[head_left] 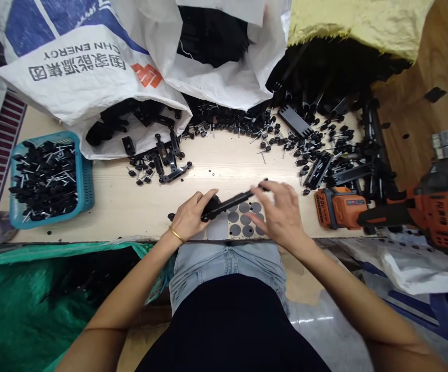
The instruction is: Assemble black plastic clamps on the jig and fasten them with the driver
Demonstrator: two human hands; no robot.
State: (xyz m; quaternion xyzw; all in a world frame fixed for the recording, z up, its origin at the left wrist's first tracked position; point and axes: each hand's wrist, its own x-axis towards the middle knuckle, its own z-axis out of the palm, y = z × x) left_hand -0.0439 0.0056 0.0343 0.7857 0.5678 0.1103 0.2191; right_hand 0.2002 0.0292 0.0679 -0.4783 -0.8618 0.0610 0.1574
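Observation:
My left hand (188, 217), with a gold bangle at the wrist, is closed round a black plastic part with a knob. A long black plastic arm (231, 202) runs from that part up to the right. At its far end is my right hand (281, 209), fingertips blurred against the arm and thumb held apart below. Whether these fingertips touch the arm is unclear. Beneath the hands lies a sheet with grey round pads (248, 231) at the table's front edge.
A blue basket (86, 181) of black-headed screws stands left. White sacks (72, 88) and a yellow sack (355, 20) spill black parts along the back. Loose black knob screws (243, 124) lie before them. An orange power tool (441, 212) with its battery (340, 207) rests right.

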